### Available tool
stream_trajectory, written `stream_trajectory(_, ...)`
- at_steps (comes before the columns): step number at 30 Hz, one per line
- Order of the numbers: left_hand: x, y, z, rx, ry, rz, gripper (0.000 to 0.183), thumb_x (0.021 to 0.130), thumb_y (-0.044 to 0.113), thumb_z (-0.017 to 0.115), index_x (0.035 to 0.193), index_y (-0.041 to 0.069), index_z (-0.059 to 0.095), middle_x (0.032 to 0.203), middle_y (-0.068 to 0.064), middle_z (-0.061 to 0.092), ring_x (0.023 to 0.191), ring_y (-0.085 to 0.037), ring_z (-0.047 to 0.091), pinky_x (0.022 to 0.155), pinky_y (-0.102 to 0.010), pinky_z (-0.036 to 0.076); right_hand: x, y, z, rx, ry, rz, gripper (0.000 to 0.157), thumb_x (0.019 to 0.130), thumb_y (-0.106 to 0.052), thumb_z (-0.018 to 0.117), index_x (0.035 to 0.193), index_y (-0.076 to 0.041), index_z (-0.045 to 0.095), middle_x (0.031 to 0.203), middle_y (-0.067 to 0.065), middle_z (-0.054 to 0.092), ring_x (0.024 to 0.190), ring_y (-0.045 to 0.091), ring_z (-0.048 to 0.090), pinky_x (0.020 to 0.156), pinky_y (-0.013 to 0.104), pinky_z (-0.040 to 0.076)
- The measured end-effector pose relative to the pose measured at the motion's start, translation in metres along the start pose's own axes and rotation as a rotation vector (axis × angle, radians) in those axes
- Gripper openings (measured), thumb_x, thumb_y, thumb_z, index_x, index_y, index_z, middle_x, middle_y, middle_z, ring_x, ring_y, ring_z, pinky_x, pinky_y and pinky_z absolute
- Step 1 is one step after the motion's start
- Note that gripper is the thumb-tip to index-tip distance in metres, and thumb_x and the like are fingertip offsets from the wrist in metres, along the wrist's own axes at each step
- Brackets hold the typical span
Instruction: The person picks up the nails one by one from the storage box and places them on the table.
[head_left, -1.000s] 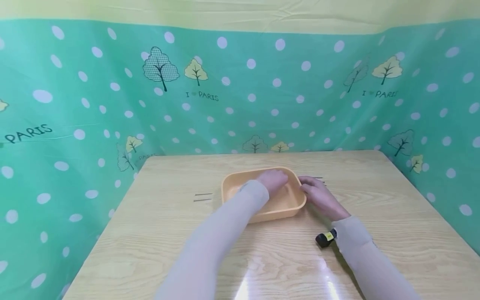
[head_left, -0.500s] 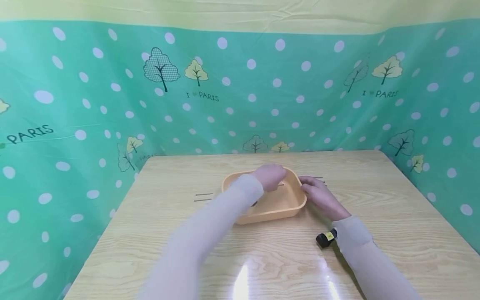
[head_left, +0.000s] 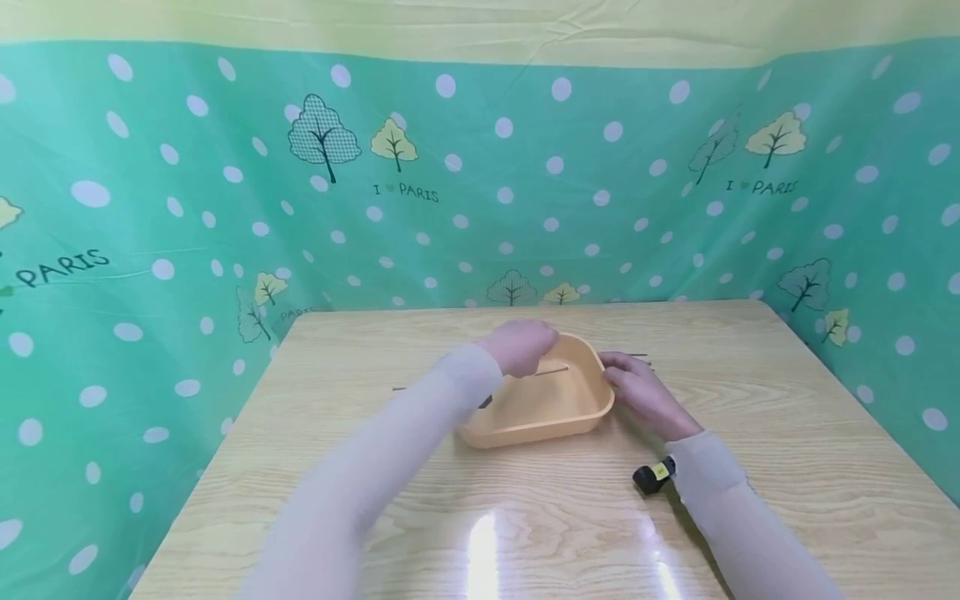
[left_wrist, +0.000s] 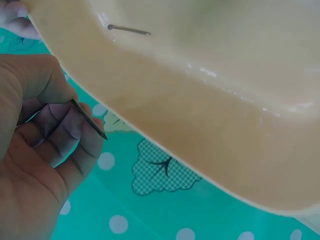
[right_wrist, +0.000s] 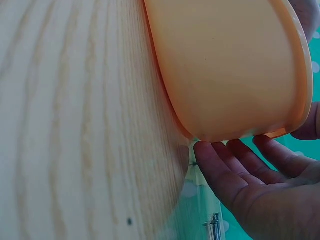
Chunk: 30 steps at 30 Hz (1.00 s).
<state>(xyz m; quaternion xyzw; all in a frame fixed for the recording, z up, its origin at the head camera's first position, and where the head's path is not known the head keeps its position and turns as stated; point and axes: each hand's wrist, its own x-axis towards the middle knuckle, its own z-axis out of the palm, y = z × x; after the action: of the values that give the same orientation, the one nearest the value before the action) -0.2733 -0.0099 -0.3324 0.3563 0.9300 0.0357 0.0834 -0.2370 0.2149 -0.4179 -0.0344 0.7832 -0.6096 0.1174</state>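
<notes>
My left hand (head_left: 519, 346) is over the back left part of a light orange plastic tray (head_left: 534, 431). In the left wrist view it pinches a thin dark nail (left_wrist: 89, 119) between thumb and fingers, outside the tray's rim. Another nail (left_wrist: 129, 30) lies on the tray floor, near the right end in the head view. At that right end, my right hand (head_left: 643, 392) holds the tray wall. The right wrist view shows its fingertips (right_wrist: 207, 152) against the outer wall, with the thumb at the rim. My left forearm hides the tray's left side.
On the wooden table (head_left: 720, 500), nails (head_left: 637, 355) lie beyond my right hand. The end of one nail (head_left: 398, 388) shows left of the tray, partly behind my sleeve. A black wrist device (head_left: 652, 475) sits under my right cuff. A green dotted curtain (head_left: 480, 192) surrounds the table's back and sides.
My left hand has risen from inside the tray and moved left, uncovering the nail on the tray floor. Its forearm now covers part of the nails at left. My right hand stays put.
</notes>
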Motion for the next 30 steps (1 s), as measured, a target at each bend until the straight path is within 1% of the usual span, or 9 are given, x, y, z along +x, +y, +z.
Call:
stream_trajectory(4, -0.008, -0.004, -0.004, -0.011, -0.002, -0.026, 0.037, 0.081, -0.01, 0.059, 0.098, 0.023, 0.061, 0.086, 0.01, 0.059, 0.079, -0.008, 0.055, 0.075, -0.02, 0.048, 0.0, -0.001, 0.0, -0.001, 0.002, 0.002, 0.052, 0.095, -0.013, 0.041, 0.145, 0.002, 0.033, 0.146, 0.021, 0.037, 0.124, 0.034, 0.048, 0.1, 0.043, 0.045)
stream_trajectory(9, -0.015, -0.008, -0.008, 0.039, -0.007, -0.02, 0.035, 0.081, -0.011, 0.058, 0.099, 0.019, 0.062, 0.088, 0.007, 0.06, 0.081, -0.01, 0.056, 0.074, -0.02, 0.049, 0.0, -0.002, 0.0, 0.009, 0.002, 0.007, 0.052, 0.096, -0.012, 0.041, 0.145, 0.002, 0.033, 0.146, 0.021, 0.036, 0.125, 0.034, 0.047, 0.1, 0.043, 0.045)
stream_trajectory(12, -0.019, -0.01, -0.009, 0.046, -0.014, -0.025, 0.033, 0.081, -0.011, 0.058, 0.098, 0.016, 0.063, 0.088, 0.006, 0.06, 0.082, -0.013, 0.059, 0.073, -0.02, 0.05, 0.0, -0.002, 0.0, 0.012, 0.002, 0.014, 0.052, 0.096, -0.012, 0.04, 0.145, 0.002, 0.033, 0.146, 0.021, 0.036, 0.126, 0.035, 0.046, 0.102, 0.044, 0.043)
stream_trajectory(17, -0.028, -0.013, -0.011, 0.063, -0.027, -0.03, 0.028, 0.082, -0.011, 0.058, 0.095, 0.014, 0.064, 0.087, 0.003, 0.06, 0.08, -0.014, 0.059, 0.07, -0.021, 0.051, 0.001, -0.001, 0.001, 0.018, 0.001, 0.022, 0.051, 0.096, -0.012, 0.04, 0.145, 0.002, 0.033, 0.145, 0.021, 0.037, 0.126, 0.035, 0.046, 0.102, 0.044, 0.043)
stream_trajectory(22, -0.038, -0.018, -0.012, 0.059, -0.01, -0.03, 0.029, 0.082, -0.012, 0.057, 0.096, 0.012, 0.065, 0.09, 0.001, 0.062, 0.083, -0.015, 0.06, 0.074, -0.022, 0.052, 0.001, 0.0, 0.0, 0.022, 0.003, 0.015, 0.051, 0.096, -0.012, 0.04, 0.144, 0.002, 0.034, 0.145, 0.021, 0.038, 0.125, 0.035, 0.047, 0.101, 0.042, 0.044)
stream_trajectory(27, -0.048, -0.025, -0.011, 0.066, 0.012, -0.023, 0.03, 0.082, -0.012, 0.056, 0.101, 0.009, 0.066, 0.096, -0.002, 0.064, 0.089, -0.016, 0.061, 0.079, -0.024, 0.053, 0.001, 0.0, 0.0, 0.013, 0.0, 0.011, 0.051, 0.096, -0.012, 0.04, 0.144, 0.002, 0.034, 0.145, 0.021, 0.038, 0.125, 0.035, 0.047, 0.102, 0.043, 0.043)
stream_trajectory(30, -0.054, -0.03, -0.012, 0.052, 0.016, -0.029, 0.03, 0.081, -0.012, 0.056, 0.099, 0.009, 0.066, 0.094, -0.002, 0.064, 0.087, -0.017, 0.061, 0.078, -0.025, 0.053, 0.001, 0.0, 0.0, 0.007, -0.003, 0.012, 0.051, 0.096, -0.013, 0.04, 0.144, 0.002, 0.034, 0.145, 0.021, 0.037, 0.126, 0.035, 0.047, 0.103, 0.044, 0.042)
